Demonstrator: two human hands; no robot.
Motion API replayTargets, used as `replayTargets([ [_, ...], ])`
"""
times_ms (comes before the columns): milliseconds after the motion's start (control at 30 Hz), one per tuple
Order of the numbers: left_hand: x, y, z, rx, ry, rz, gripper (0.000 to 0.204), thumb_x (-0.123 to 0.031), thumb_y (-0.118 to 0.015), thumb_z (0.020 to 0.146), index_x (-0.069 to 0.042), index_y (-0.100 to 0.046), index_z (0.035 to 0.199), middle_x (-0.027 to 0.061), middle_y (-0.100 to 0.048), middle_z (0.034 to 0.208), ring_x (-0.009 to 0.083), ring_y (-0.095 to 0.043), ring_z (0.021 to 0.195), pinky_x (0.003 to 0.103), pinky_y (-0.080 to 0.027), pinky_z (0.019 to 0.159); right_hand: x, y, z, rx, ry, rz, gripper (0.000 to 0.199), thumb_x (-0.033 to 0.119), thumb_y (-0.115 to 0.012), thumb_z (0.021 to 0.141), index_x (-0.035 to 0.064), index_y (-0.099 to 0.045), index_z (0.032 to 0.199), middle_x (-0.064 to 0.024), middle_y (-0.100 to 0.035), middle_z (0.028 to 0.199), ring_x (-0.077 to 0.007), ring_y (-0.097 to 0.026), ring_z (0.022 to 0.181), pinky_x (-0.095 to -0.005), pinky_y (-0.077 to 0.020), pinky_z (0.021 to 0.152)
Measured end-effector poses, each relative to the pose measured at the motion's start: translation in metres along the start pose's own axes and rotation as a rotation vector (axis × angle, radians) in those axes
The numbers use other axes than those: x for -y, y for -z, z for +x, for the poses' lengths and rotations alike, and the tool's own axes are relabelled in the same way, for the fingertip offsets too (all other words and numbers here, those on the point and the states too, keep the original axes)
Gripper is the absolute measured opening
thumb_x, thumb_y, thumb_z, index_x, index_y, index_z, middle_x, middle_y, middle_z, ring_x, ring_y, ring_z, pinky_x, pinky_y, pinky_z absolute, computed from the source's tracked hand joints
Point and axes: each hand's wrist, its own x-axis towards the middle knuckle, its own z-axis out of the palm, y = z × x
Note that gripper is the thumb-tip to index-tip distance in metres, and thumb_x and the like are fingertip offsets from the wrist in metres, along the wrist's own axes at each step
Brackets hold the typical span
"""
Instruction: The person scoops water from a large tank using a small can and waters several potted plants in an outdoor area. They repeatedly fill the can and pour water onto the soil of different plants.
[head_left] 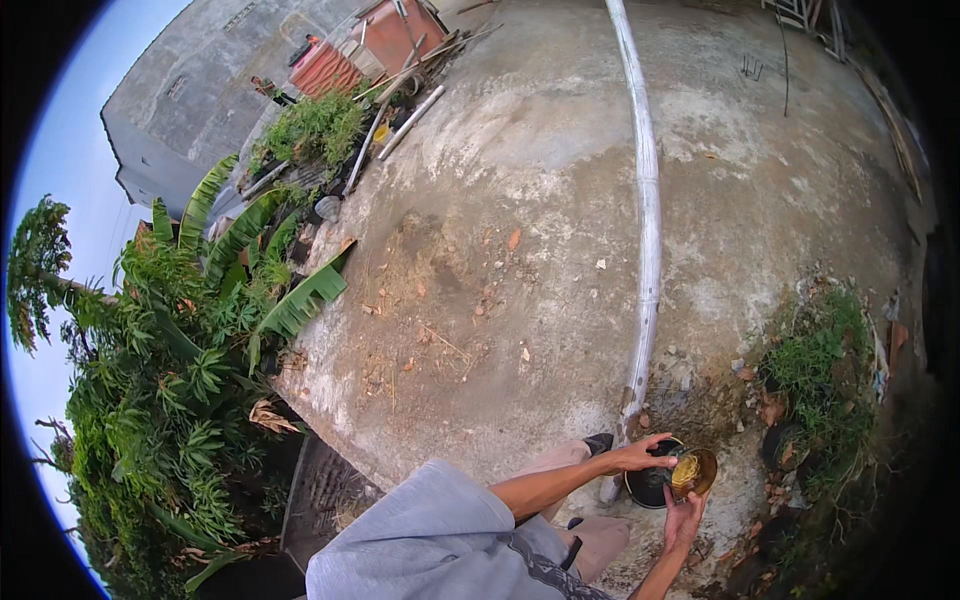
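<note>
Low at the right, my right hand (683, 522) grips a shiny gold-coloured bowl (708, 471) from its near side, the thumb up against its wall. The bowl is tilted, and something yellowish and glinting shows inside it; I cannot make out what. My left hand (640, 456) reaches over from the left with fingers stretched and apart, its thumb tip close to the bowl's rim. Whether that thumb touches the rim is unclear. Beneath both hands stands a black bucket (646, 489), partly hidden by the bowl and the left hand.
A long whitish pole (648, 220) lies on the stained concrete ground (500, 330), its near end beside the bucket. Weeds in dark pots (822, 350) border the right side. Dense plants (170, 400) fill the left edge. Reddish containers (400, 35) stand far off.
</note>
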Motion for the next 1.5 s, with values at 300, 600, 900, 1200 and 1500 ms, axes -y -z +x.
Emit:
replayTargets([
  [300,-0.074,-0.003,-0.031,-0.109,-0.275,-0.016,0.082,-0.045,-0.073,0.077,-0.016,-0.035,0.143,0.0213,-0.037,0.142,0.0313,-0.035,0.132,0.042,-0.033,0.104,0.056,-0.096,-0.013,0.040,0.017,-0.351,0.068,0.027,-0.064,0.083,0.0141,-0.033,0.141,-0.0067,-0.043,0.135,-0.0243,-0.044,0.122,-0.0442,-0.0353,0.104],
  [600,-0.062,-0.095,-0.007,-0.503,-0.399,0.025,0.088,-0.045,-0.076,0.068,-0.002,-0.042,0.137,0.0182,-0.058,0.119,0.0242,-0.057,0.108,0.033,-0.044,0.093,0.143,-0.077,0.019,0.367,0.374,-1.549,0.022,0.014,-0.057,0.089,-0.0052,-0.062,0.097,-0.0160,-0.066,0.087,-0.0268,-0.065,0.078,-0.0368,-0.0509,0.068],
  [900,-0.066,-0.165,0.000,-0.401,-0.431,-0.088,0.084,-0.042,-0.073,0.069,-0.004,-0.042,0.138,0.0208,-0.054,0.128,0.0289,-0.053,0.117,0.036,-0.042,0.098,0.169,-0.043,0.032,0.494,0.250,-1.972,0.029,0.009,-0.054,0.082,-0.0085,-0.053,0.106,-0.0298,-0.060,0.105,-0.0456,-0.056,0.100,-0.0453,-0.0453,0.081],
  [1200,-0.060,-0.127,0.004,-0.328,-0.374,-0.074,0.086,-0.047,-0.070,0.071,-0.001,-0.042,0.138,0.0208,-0.055,0.125,0.0272,-0.054,0.115,0.034,-0.043,0.096,0.141,-0.051,0.045,0.502,0.314,-2.092,0.021,0.011,-0.051,0.087,-0.0058,-0.057,0.099,-0.0244,-0.064,0.093,-0.0405,-0.061,0.084,-0.0451,-0.0467,0.071],
  [1500,-0.052,-0.052,-0.029,-0.434,-0.296,-0.255,0.081,-0.044,-0.066,0.079,-0.003,-0.035,0.141,0.0227,-0.044,0.137,0.0290,-0.043,0.127,0.036,-0.036,0.103,0.116,-0.114,-0.005,-0.088,0.817,-1.492,0.040,0.030,-0.064,0.089,0.0080,-0.055,0.121,-0.0164,-0.050,0.128,-0.0311,-0.055,0.107,-0.0437,-0.0502,0.082],
])
